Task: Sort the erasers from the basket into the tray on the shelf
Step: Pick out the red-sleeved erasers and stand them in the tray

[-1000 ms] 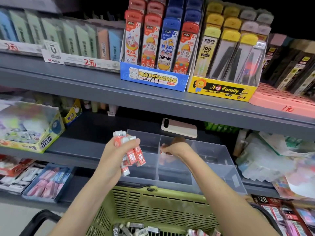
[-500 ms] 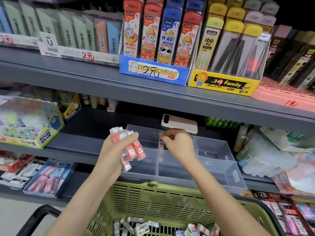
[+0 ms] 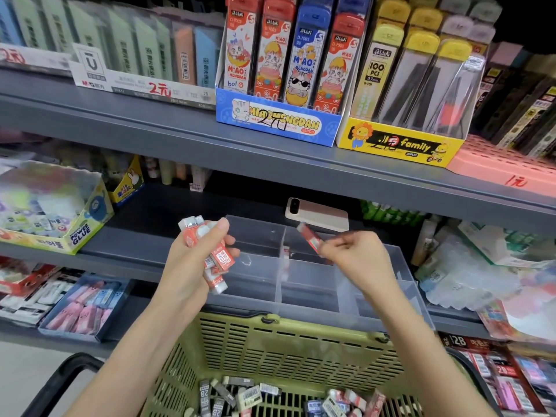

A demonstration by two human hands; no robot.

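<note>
- Left hand grips a bunch of red-sleeved erasers at the left edge of the tray; right hand pinches a single red eraser above a rear compartment
- Grey shelf carries the tray at its front edge
- Green basket sits below the tray, with loose erasers on its bottom
- Clear, divided tray lies beneath the right hand
- Pink phone lies just behind the tray

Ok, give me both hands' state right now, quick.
Left hand: grips a bunch of red erasers.
Right hand: pinches one red eraser above the tray.
</note>
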